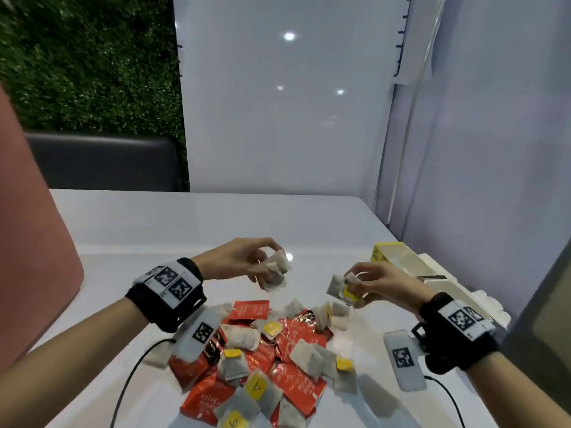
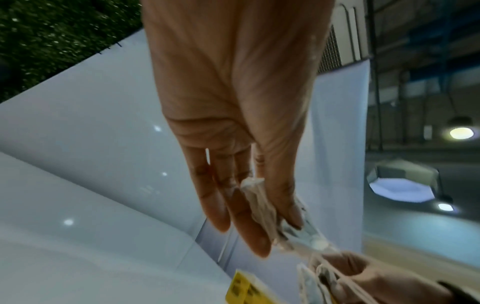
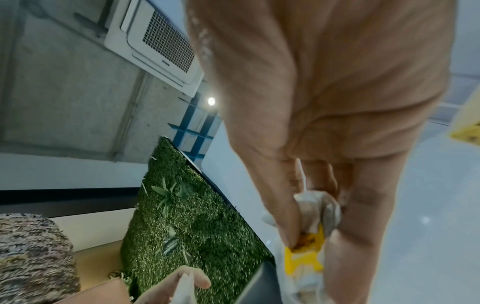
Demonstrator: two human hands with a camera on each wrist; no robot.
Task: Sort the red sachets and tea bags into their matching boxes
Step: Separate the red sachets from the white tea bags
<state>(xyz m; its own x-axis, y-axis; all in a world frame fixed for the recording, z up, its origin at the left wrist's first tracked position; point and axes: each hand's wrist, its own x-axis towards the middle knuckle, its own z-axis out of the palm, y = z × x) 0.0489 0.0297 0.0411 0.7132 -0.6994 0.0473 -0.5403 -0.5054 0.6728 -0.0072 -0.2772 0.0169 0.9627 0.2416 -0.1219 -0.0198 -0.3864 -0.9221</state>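
Observation:
A mixed pile of red sachets (image 1: 290,387) and grey tea bags (image 1: 244,338) with yellow tags lies on the white table (image 1: 129,230) in front of me. Above its far edge my left hand (image 1: 262,261) pinches a small bunch of tea bags (image 1: 276,270) between thumb and fingers (image 2: 270,207). To the right, my right hand (image 1: 360,285) grips another bunch of tea bags (image 1: 341,288) with a yellow tag (image 3: 309,257). An open yellow box (image 1: 395,257) stands just behind the right hand.
A second white box (image 1: 457,288) lies at the table's right edge against the wall panel. Black cables (image 1: 129,375) run from both wrist cameras across the near table. A pink seat back (image 1: 27,257) rises at the left.

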